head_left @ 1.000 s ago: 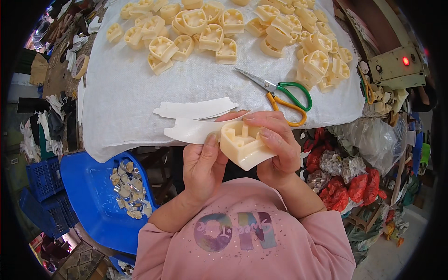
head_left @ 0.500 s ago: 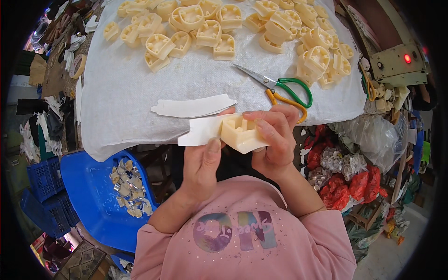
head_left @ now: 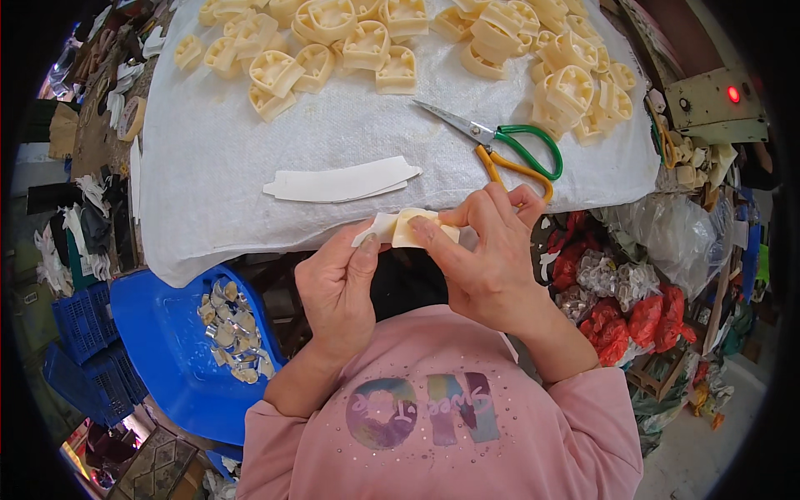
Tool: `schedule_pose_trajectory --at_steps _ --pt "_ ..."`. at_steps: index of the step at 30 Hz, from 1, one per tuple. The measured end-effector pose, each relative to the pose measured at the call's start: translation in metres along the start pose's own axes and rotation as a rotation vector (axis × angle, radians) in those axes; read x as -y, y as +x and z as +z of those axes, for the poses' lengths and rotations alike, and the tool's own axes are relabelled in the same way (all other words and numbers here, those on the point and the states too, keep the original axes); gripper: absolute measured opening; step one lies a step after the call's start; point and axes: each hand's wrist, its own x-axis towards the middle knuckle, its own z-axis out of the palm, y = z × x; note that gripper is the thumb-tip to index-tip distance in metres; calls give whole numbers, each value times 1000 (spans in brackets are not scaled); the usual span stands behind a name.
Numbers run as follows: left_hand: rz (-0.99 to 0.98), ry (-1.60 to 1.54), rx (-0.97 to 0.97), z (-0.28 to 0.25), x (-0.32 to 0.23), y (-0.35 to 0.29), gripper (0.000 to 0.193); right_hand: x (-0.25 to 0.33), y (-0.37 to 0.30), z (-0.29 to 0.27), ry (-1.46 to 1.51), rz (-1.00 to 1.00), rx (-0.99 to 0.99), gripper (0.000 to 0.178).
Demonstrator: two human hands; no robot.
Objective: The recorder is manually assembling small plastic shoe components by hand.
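Observation:
Just beyond the near edge of the table, I hold a cream plastic block (head_left: 407,235) with hollow moulded sides, like a shoe heel. My right hand (head_left: 498,254) is closed on it, the thumb pressing its face. A white curved strip (head_left: 381,227) lies against the block's left side, pinched between the thumb and fingers of my left hand (head_left: 337,279). Fingers hide part of both pieces. Farther in, a small stack of similar white strips (head_left: 342,182) rests on the cloth. Scissors (head_left: 482,133) with one green and one yellow handle lie open beyond my right hand.
Many cream blocks (head_left: 275,73) are heaped along the far side of the white cloth (head_left: 208,167). A blue tub (head_left: 162,333) with shiny pieces stands at lower left. Red and clear plastic bags (head_left: 646,321) crowd the right. A machine box (head_left: 717,104) shows a red light.
The block has been turned, and the white strip now wraps closer against it. My right thumb has moved onto its face; my left hand has shifted slightly left.

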Motion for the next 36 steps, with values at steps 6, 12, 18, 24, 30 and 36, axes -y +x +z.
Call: schedule_pose_trajectory --at_steps 6,12,18,24,30,36 --pt "-42 119 29 1 4 -4 25 0 -6 5 41 28 48 49" --pt "256 478 119 8 -5 -1 24 -2 -14 11 66 35 85 43" --pt "394 843 195 11 1 1 29 -6 -18 19 49 5 42 42" --pt "214 376 220 2 -10 7 25 -18 -20 20 233 99 5 47" --pt "107 -147 128 7 19 8 19 -17 -23 17 418 94 -35 47" --pt "347 66 173 5 20 11 21 -14 -26 13 579 90 -21 53"
